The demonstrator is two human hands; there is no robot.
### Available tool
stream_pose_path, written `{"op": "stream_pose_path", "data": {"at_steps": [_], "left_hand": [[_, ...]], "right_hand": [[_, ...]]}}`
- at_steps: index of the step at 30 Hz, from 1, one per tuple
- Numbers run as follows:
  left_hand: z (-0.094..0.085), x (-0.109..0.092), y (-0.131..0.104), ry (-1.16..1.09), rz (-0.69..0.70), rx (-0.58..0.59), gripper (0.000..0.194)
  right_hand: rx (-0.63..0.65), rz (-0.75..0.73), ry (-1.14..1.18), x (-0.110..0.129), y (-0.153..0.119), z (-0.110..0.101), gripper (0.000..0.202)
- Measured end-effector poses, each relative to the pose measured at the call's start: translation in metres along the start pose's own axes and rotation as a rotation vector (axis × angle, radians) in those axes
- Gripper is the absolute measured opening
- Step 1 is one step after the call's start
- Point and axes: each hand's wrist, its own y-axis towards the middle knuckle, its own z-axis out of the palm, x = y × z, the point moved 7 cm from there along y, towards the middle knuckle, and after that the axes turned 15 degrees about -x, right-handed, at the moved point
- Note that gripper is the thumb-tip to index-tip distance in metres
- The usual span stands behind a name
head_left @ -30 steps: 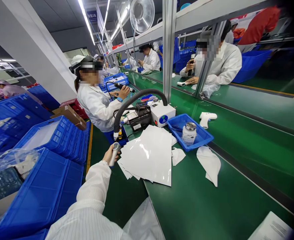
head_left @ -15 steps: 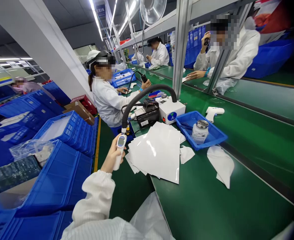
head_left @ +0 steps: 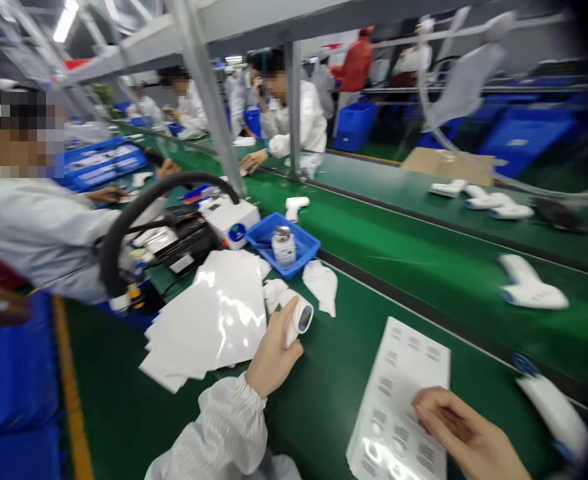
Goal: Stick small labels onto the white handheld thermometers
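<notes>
My left hand (head_left: 271,353) is wrapped round the handle of a white infrared thermometer (head_left: 301,319) with a small grey screen, held above the green table. Over on the right, my right hand (head_left: 467,427) lies over a stack of white label sheets (head_left: 399,373) printed with rows of small dark text. Its fingers are curled together at the sheet's right side; whether a label is between them is hidden. Left of the thermometer lies a fan of glossy white sheets (head_left: 219,313). White cloths (head_left: 321,287) lie beyond it.
A blue tray (head_left: 299,267) holds a white bottle (head_left: 283,243). Behind the sheets stands a white box (head_left: 234,220) with a thick black hose (head_left: 119,227). More thermometers (head_left: 531,287) lie along the green belt (head_left: 399,247) on the right. A co-worker (head_left: 39,220) sits at left.
The view has swung right. My left hand has carried the thermometer from beside the hose to over the table. My right hand and the label sheets have come into view.
</notes>
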Motion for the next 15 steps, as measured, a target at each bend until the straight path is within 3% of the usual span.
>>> {"op": "stream_pose_path", "data": {"at_steps": [2,4,7,9,12,15], "left_hand": [[0.021,0.009,0.005,0.26,0.128,-0.017,0.066],[0.027,0.003,0.011,0.516,0.287,-0.126,0.06],[0.038,-0.033,0.021,0.677,0.501,-0.19,0.054],[0.065,-0.071,0.029,0.66,0.657,-0.066,0.047],[0.139,-0.132,0.044,0.637,0.894,0.142,0.042],[0.244,-0.167,0.063,0.707,1.07,0.372,0.05]], "right_hand": [[0.006,0.073,0.092,0.011,-0.001,-0.004,0.025],[-0.033,0.115,0.158,0.016,-0.002,-0.01,0.025],[-0.059,0.15,0.247,0.013,-0.004,-0.017,0.024],[-0.076,0.166,0.3,0.008,-0.005,-0.02,0.024],[-0.089,0.197,0.339,0.002,-0.005,-0.026,0.021],[-0.115,0.216,0.347,-0.002,-0.003,-0.034,0.014]]}}
